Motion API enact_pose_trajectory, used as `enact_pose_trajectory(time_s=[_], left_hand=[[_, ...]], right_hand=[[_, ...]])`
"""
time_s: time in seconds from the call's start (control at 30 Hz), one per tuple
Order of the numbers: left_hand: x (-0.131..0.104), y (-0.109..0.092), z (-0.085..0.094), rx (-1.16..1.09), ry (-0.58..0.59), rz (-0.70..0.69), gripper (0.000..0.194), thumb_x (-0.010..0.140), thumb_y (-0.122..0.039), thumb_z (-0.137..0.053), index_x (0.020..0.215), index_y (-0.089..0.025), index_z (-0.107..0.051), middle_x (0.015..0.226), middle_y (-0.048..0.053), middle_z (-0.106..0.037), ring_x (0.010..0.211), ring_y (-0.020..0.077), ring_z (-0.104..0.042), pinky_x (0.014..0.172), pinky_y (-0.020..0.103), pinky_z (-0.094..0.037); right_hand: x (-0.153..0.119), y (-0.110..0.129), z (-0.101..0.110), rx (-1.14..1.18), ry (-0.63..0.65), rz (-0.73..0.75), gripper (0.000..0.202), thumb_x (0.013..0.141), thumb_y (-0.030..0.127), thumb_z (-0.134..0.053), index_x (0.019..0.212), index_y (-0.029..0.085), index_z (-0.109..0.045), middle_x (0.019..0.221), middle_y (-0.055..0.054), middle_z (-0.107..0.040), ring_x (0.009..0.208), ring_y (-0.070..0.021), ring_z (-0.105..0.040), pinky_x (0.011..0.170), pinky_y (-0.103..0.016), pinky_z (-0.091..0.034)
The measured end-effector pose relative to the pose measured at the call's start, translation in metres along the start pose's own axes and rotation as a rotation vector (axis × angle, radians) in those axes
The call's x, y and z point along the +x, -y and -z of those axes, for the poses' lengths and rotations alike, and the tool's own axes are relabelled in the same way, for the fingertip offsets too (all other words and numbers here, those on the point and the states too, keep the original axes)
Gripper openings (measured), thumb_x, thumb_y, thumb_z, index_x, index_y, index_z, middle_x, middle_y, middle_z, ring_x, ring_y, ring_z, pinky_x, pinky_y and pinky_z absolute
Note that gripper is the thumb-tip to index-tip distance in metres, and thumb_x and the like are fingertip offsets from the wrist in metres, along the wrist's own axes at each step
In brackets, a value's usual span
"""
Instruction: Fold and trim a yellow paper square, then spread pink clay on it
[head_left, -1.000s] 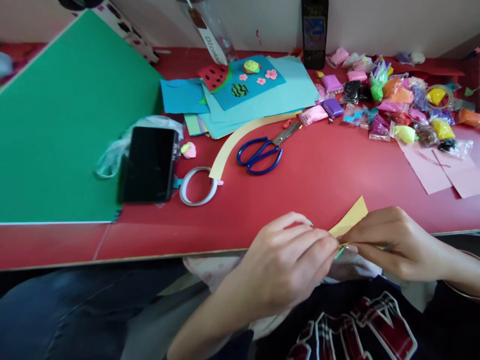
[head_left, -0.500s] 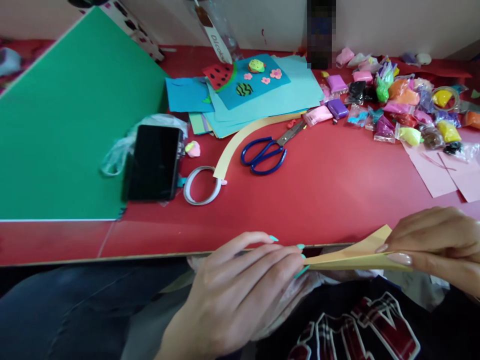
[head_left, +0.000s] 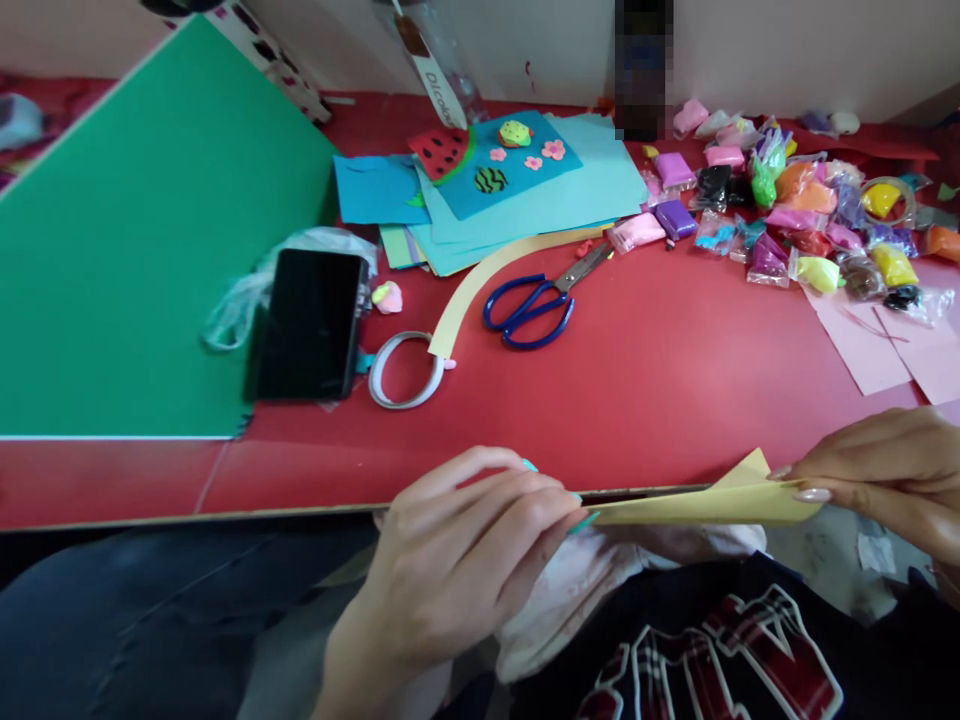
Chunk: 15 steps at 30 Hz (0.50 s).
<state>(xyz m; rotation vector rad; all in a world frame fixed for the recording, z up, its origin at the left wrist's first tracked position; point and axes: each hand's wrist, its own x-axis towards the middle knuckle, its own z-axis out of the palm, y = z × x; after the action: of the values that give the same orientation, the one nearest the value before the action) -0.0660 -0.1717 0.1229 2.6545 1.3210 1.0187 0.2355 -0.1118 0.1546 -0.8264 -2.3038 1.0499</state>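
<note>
A folded piece of yellow paper (head_left: 697, 504) stretches between both hands at the table's front edge. Its left end is pinched in my left hand (head_left: 465, 550), the green-nailed fingers bent over it. At the right end, my right hand (head_left: 885, 480) grips the paper between thumb and fingers. One corner of the paper sticks up near the right fingertips. Beyond the hands lie blue-handled scissors (head_left: 547, 300), a curved pale-yellow paper strip (head_left: 472, 290) and a roll of tape (head_left: 377, 372), none of them touched.
A black phone (head_left: 311, 325) lies beside a large green board (head_left: 150, 250) at left. Stacked blue paper (head_left: 525, 210) bears clay shapes, including a watermelon slice (head_left: 444, 153). Several small bags of coloured clay (head_left: 795, 200) cover the back right, with pink paper sheets (head_left: 855, 340) below them.
My left hand has shifted slightly left and up, still holding the yellow paper. The paper's face has turned, with less of its inner side showing. The right hand stays at its end.
</note>
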Motion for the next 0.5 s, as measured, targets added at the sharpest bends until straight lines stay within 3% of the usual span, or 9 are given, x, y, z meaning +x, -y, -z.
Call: enact_pose_trajectory(time_s=[0.3, 0.4, 0.43, 0.5], left_hand=[[-0.002, 0.012, -0.013, -0.05, -0.015, -0.045, 0.03, 0.093, -0.023, -0.058, 0.065, -0.02, -0.046, 0.049, -0.006, -0.054, 0.043, 0.0094, -0.047, 0.058, 0.026, -0.049], [-0.003, 0.016, -0.015, -0.088, -0.063, -0.048, 0.037, 0.09, -0.024, -0.063, 0.06, -0.02, -0.042, 0.045, -0.008, -0.048, 0.039, 0.008, -0.043, 0.057, 0.025, -0.049], [-0.004, 0.018, -0.016, -0.121, -0.089, -0.023, 0.038, 0.09, -0.026, -0.062, 0.059, -0.02, -0.042, 0.045, -0.008, -0.048, 0.039, 0.0082, -0.045, 0.057, 0.025, -0.049], [-0.009, 0.023, -0.021, -0.237, -0.111, 0.179, 0.036, 0.091, -0.042, -0.059, 0.063, -0.021, -0.05, 0.055, -0.004, -0.059, 0.049, 0.0113, -0.056, 0.061, 0.027, -0.052]], right_hand=[[-0.007, -0.007, 0.0, 0.044, 0.002, 0.041, 0.03, 0.088, 0.01, -0.058, 0.11, 0.026, -0.071, 0.076, 0.0, -0.077, 0.054, -0.0091, -0.069, 0.048, -0.015, -0.053], [-0.01, -0.005, 0.003, 0.024, -0.022, 0.033, 0.033, 0.088, 0.011, -0.059, 0.112, 0.03, -0.071, 0.077, 0.0, -0.077, 0.056, -0.0119, -0.07, 0.045, -0.018, -0.053], [-0.012, -0.005, 0.004, 0.016, -0.045, 0.024, 0.035, 0.088, 0.011, -0.06, 0.113, 0.033, -0.07, 0.077, 0.001, -0.077, 0.057, -0.0129, -0.071, 0.044, -0.019, -0.053], [-0.019, -0.004, 0.003, -0.003, -0.14, -0.002, 0.042, 0.087, 0.012, -0.062, 0.117, 0.04, -0.068, 0.078, 0.004, -0.077, 0.058, -0.0139, -0.071, 0.042, -0.021, -0.053]])
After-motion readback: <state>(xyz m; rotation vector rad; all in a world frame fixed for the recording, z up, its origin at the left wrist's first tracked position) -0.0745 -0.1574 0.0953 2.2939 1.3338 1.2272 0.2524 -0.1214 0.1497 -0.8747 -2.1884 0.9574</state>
